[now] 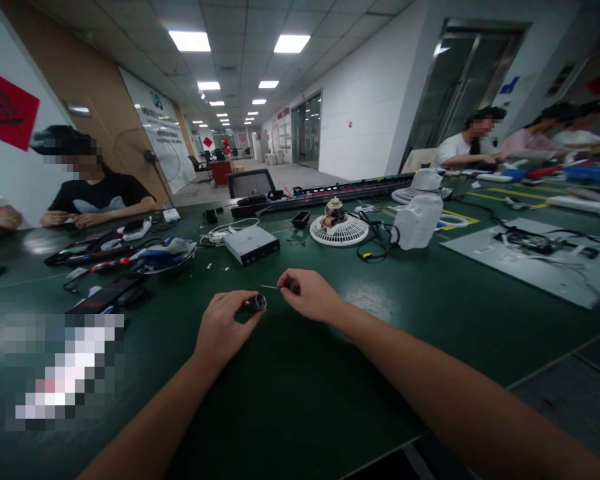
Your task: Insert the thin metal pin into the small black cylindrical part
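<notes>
My left hand (pixel 226 325) grips a small black cylinder (pixel 256 303) between thumb and fingers. Its round end, with a shiny rim, faces right; the exact kind of part cannot be made out. A thin metal rod (pixel 267 287), pale and needle-like, sticks out leftward from the pinched fingers of my right hand (pixel 307 293). The rod's tip is just above the cylinder's rim and looks apart from it. Both hands are raised over the green tabletop (pixel 300 387). The rod's other end is hidden in my fingers.
Beyond my hands are a silver optical drive (pixel 253 245), a white fan grille with its motor (pixel 339 229) and a white plastic housing (pixel 419 223). Tools and cables lie left; a grey panel with a circuit board (pixel 535 257) lies right. Co-workers sit across the table.
</notes>
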### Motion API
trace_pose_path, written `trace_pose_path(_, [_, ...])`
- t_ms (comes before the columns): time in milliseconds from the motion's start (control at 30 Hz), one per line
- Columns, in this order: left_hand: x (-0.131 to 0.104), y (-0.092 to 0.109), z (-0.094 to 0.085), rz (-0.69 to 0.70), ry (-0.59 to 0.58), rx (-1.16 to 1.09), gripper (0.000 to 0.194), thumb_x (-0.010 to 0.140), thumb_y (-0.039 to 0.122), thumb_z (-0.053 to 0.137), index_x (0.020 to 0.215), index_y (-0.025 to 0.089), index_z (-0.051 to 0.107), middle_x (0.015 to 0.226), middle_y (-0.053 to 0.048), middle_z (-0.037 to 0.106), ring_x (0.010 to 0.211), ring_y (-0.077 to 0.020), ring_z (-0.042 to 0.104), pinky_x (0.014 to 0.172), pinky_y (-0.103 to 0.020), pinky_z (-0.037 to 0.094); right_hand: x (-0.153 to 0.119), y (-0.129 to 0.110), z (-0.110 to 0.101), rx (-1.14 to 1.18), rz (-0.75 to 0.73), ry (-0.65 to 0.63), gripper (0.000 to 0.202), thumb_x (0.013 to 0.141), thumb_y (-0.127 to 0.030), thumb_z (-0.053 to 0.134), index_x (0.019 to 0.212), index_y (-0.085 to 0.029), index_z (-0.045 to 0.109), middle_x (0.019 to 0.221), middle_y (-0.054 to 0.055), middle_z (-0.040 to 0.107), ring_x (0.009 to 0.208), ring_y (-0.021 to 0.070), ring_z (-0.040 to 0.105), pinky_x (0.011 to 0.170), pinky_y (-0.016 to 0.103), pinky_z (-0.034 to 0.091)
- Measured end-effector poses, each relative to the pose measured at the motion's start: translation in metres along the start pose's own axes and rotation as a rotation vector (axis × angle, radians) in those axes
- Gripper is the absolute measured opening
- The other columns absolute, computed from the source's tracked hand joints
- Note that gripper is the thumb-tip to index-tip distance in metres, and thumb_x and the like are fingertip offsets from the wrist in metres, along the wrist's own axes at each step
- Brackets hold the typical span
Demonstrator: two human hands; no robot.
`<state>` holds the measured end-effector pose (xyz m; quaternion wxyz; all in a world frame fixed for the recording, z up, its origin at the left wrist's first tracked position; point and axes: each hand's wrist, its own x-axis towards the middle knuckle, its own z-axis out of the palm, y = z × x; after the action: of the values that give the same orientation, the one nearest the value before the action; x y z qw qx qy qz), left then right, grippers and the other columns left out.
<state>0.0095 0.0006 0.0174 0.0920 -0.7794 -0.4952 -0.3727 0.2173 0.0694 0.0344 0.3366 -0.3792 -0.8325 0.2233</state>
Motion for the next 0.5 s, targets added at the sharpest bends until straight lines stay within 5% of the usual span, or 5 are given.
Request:
trace_pose_path(133, [-0.001,-0.006,0.000,-0.130,-0.032,0.033,0.028,0.078,0.028,0.071,0.104,0.022,0.065,0.097,-0.004,0.072,0.088,-0.0238,0.067,0.080,-0.042,0.052,-0.002,0.001,-0.013,-0.161,-0.189,-0.035,0.014,0.081,-0.017,0.058,0.091,-0.019,0.069,0.087,0.002,0.068,0.070,0.0121,0.057,0.066,0.025,0.042])
trace_pose_path(267, [0.000,-0.005,-0.001,-0.092,-0.095,0.039,0.023,0.079,0.030,0.068,0.101,0.023,0.066,0.096,-0.003,0.073,0.086,-0.0231,0.067,0.082,-0.042,0.051,-0.004,-0.002,-0.014,-0.205,-0.294,-0.125,0.016,0.082,-0.019,0.059,0.093,-0.019,0.071,0.089,0.003,0.068,0.073,0.0126,0.059,0.068,0.025,0.043])
trace_pose_path(500, [0.000,-0.001,-0.001,0.003,-0.126,0.036,0.024,0.080,0.026,0.066,0.104,0.022,0.064,0.097,-0.005,0.073,0.088,-0.0237,0.067,0.083,-0.043,0.049,-0.004,-0.004,-0.012,-0.180,-0.197,-0.193,0.019,0.077,-0.017,0.061,0.089,-0.019,0.075,0.084,0.002,0.071,0.071,0.0139,0.061,0.068,0.026,0.045])
